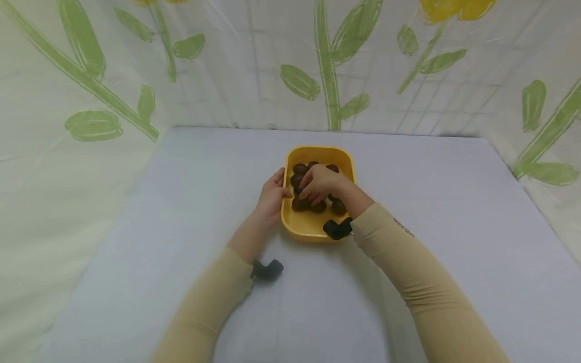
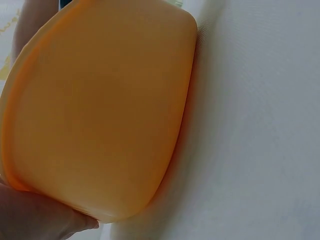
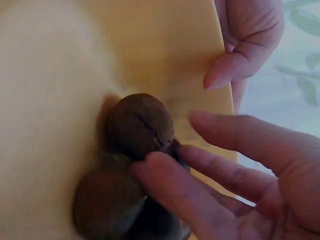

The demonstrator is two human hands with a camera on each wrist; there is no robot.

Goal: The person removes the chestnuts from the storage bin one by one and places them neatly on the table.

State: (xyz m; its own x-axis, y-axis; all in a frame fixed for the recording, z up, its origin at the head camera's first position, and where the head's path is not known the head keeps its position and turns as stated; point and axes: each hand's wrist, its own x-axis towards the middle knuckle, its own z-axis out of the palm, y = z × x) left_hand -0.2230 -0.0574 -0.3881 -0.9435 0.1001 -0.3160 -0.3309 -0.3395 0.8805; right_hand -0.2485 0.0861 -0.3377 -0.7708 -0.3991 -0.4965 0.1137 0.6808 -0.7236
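Observation:
A yellow plastic container (image 1: 308, 223) with rounded corners stands on the table and holds several dark brown, round nuts that look like chestnuts (image 1: 300, 203). My left hand (image 1: 272, 195) grips its left side, the thumb over the rim and the fingers outside. From the left wrist, the container's outer wall (image 2: 100, 110) fills much of the view. My right hand (image 1: 323, 182) reaches in over the nuts. Seen from the right wrist, its fingertips touch a chestnut (image 3: 142, 125) with a cracked shell, while the thumb stands apart from it. The hand hides some nuts in the head view.
A white cloth covers the table (image 1: 199, 201). Behind it hangs a pale curtain (image 1: 245, 65) painted with green stems and yellow flowers. A black mount (image 1: 268, 270) sticks out at the left wrist, and another black mount (image 1: 338, 229) at the right wrist, over the container's near end.

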